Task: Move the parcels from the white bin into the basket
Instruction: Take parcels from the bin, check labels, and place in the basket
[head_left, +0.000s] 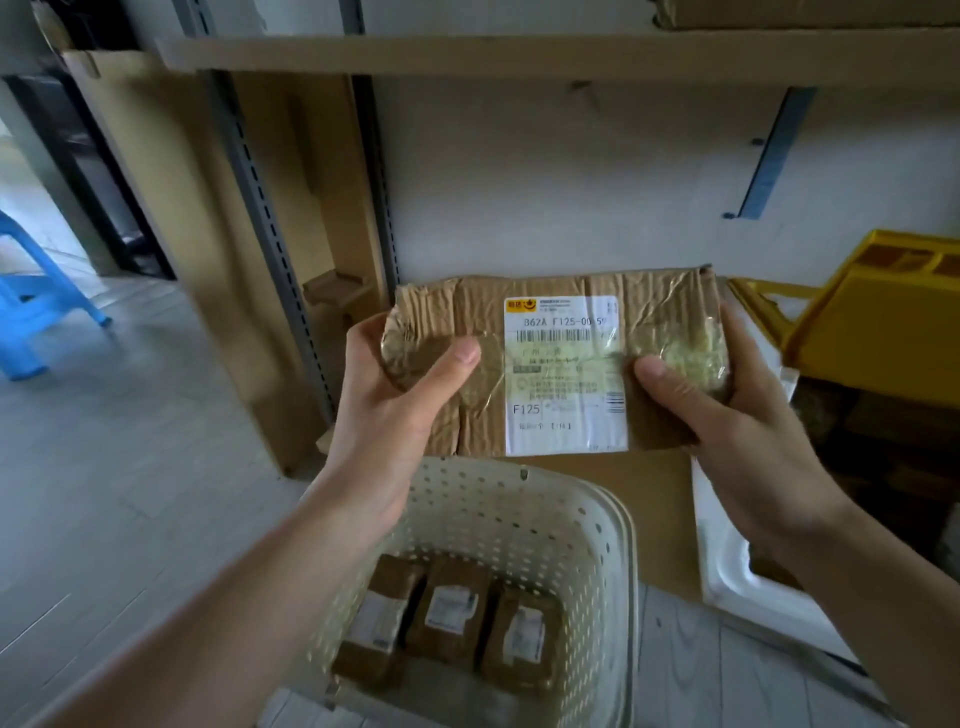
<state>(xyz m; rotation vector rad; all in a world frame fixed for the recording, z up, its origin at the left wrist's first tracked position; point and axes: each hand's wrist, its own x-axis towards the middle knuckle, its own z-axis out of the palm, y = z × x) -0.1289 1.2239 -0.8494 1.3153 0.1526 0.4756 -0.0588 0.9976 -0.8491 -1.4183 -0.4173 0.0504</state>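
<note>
A crumpled brown cardboard parcel (550, 358) with a white shipping label is held up in the air above the basket. My left hand (395, 410) grips its left end, thumb across the front. My right hand (727, 415) grips its right end the same way. Below stands the cream perforated basket (587, 525), with three small brown labelled parcels (452, 618) lying side by side on its bottom. The white bin (727, 566) stands to the right on the floor, mostly hidden behind my right forearm.
Yellow plastic crates (878, 322) stand at the right behind the white bin. A flat cardboard sheet (197, 249) leans against a metal shelf upright on the left, with a shelf board overhead. A blue plastic stool (31, 306) stands at the far left on the pale tiled floor.
</note>
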